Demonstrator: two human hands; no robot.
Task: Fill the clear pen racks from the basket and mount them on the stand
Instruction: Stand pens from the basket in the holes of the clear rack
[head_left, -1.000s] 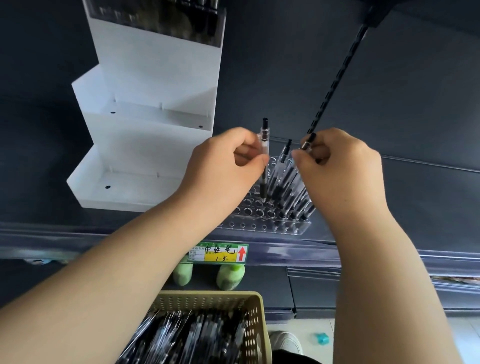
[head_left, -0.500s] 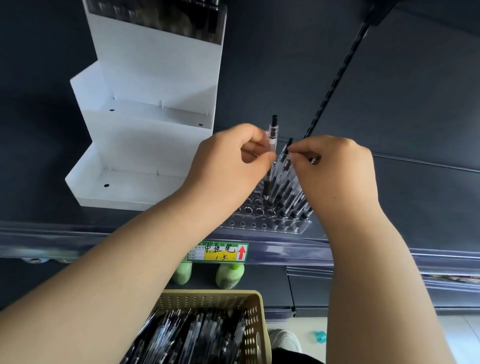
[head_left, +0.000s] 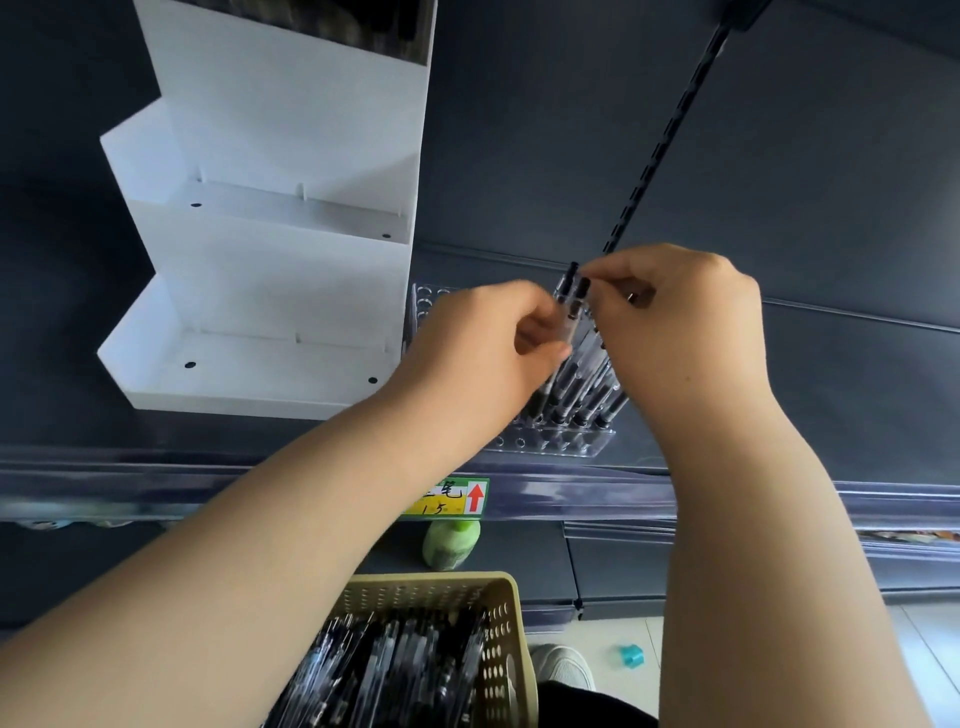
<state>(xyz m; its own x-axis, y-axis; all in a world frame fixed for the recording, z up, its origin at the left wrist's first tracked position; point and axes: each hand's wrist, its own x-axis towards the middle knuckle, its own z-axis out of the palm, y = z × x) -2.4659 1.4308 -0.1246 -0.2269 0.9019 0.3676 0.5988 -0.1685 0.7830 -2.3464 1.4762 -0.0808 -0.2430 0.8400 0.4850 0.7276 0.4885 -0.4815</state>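
White stand (head_left: 270, 249) up on the dark shelf at my left, its two lower steps bare. Below me the basket (head_left: 506, 639), loaded with pens. Between them, just right of the stand, the clear rack (head_left: 561, 441) sits on the shelf edge, its right side packed with pens (head_left: 582, 395). My left hand (head_left: 483, 353) pinches one pen (head_left: 569, 306) upright over the rack; my right hand (head_left: 680, 332) has fingertips closed on another pen top right beside it.
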